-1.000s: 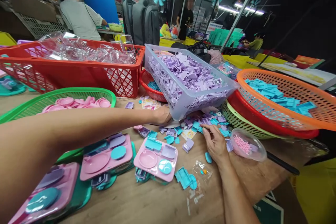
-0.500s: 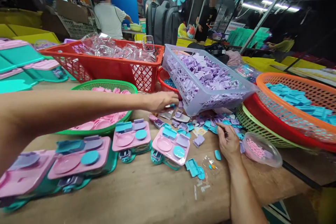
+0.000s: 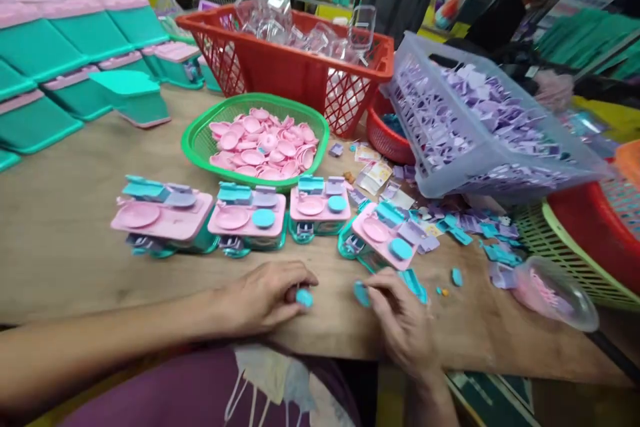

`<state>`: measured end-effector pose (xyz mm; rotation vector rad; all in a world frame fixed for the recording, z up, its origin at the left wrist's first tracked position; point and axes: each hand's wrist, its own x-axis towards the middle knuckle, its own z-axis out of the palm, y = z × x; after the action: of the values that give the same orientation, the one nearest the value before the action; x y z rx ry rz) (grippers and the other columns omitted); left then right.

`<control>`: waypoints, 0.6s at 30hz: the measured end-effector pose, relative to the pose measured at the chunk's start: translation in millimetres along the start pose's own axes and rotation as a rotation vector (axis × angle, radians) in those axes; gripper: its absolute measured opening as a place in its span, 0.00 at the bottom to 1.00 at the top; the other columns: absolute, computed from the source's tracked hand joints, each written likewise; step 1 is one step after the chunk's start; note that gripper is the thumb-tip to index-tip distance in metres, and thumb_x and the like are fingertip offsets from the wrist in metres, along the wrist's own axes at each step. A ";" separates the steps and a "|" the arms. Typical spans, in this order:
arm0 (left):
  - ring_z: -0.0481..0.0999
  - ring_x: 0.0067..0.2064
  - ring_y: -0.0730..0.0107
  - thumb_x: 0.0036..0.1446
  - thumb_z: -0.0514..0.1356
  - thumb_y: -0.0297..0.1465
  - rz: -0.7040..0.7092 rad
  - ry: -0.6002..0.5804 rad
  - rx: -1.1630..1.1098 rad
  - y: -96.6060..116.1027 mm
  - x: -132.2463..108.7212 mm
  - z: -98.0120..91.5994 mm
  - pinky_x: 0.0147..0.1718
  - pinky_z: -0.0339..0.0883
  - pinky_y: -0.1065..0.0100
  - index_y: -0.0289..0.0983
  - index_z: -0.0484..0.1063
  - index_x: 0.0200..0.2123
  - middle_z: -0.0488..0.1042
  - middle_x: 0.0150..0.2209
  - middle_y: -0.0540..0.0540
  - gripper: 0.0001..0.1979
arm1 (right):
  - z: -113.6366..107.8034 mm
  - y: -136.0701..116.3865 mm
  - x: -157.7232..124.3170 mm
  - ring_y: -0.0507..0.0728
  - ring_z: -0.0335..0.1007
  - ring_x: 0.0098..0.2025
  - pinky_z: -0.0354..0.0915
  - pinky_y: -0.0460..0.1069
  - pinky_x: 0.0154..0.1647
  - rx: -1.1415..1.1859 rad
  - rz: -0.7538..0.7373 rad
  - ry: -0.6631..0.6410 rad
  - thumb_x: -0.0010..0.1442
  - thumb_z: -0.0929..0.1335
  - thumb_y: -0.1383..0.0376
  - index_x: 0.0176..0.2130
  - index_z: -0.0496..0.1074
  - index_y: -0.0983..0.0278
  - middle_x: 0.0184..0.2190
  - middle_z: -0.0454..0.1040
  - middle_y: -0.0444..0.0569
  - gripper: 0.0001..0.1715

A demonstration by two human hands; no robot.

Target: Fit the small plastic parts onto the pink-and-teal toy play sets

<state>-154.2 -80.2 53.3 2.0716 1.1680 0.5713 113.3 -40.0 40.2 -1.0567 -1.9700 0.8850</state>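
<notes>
Near the table's front edge, my left hand [image 3: 267,297] pinches a small teal piece [image 3: 304,297] between thumb and fingers. My right hand [image 3: 400,320] holds a round teal piece [image 3: 361,293] at its fingertips, a short way to the right. The two pieces are apart. Behind my hands stand several pink-topped toy sets [image 3: 320,207] in a row, each with teal and lilac parts and a pink dish. The rightmost set [image 3: 385,233] is turned at an angle. A flat teal part [image 3: 414,285] lies just behind my right hand, partly hidden by it.
A green basket [image 3: 187,133] holds pink dishes. Behind it stands a red basket [image 3: 280,60] of clear parts. A tilted lilac crate [image 3: 470,160] and a clear cup [image 3: 580,300] are at the right, beside scattered pieces. Teal boxes [image 3: 40,47] are stacked at the left.
Both hands have come back from the scattered pieces to the front edge, each now with a teal piece. The view has turned down and left, showing more of the stacked boxes.
</notes>
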 end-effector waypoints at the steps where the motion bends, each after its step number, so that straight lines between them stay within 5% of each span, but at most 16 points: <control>1: 0.70 0.36 0.69 0.58 0.58 0.27 0.028 -0.001 0.009 -9.7 0.2 10.0 0.36 0.64 0.70 0.35 0.67 0.46 0.70 0.35 0.46 0.11 | 17.0 -3.3 -1.2 0.54 0.68 0.35 0.64 0.47 0.34 -0.022 0.004 -0.093 0.64 0.63 0.65 0.39 0.70 0.60 0.33 0.70 0.45 0.06; 5: 0.69 0.42 0.66 0.62 0.55 0.30 0.120 -0.008 0.034 -31.2 7.1 18.8 0.41 0.65 0.67 0.35 0.68 0.42 0.68 0.40 0.42 0.07 | 47.1 3.5 -5.3 0.56 0.68 0.37 0.65 0.50 0.37 -0.192 -0.008 -0.155 0.66 0.62 0.66 0.41 0.69 0.62 0.34 0.69 0.48 0.08; 13: 0.66 0.49 0.60 0.57 0.61 0.31 0.128 -0.037 0.065 -36.7 -0.3 10.7 0.48 0.64 0.60 0.36 0.62 0.52 0.64 0.48 0.39 0.20 | 26.7 8.2 -26.2 0.57 0.67 0.42 0.66 0.53 0.42 -0.393 0.046 0.056 0.65 0.63 0.66 0.48 0.71 0.61 0.38 0.69 0.52 0.13; 18: 0.67 0.44 0.64 0.61 0.55 0.27 0.158 -0.014 0.048 -39.8 2.1 13.5 0.44 0.65 0.65 0.35 0.66 0.40 0.65 0.42 0.42 0.04 | 35.7 -3.2 -32.1 0.59 0.66 0.42 0.66 0.55 0.43 -0.525 0.057 0.010 0.63 0.67 0.63 0.51 0.70 0.61 0.39 0.70 0.52 0.16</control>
<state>-166.8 -68.6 14.9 2.2186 1.0254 0.6076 95.3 -77.6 16.1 -1.4052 -2.2319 0.3876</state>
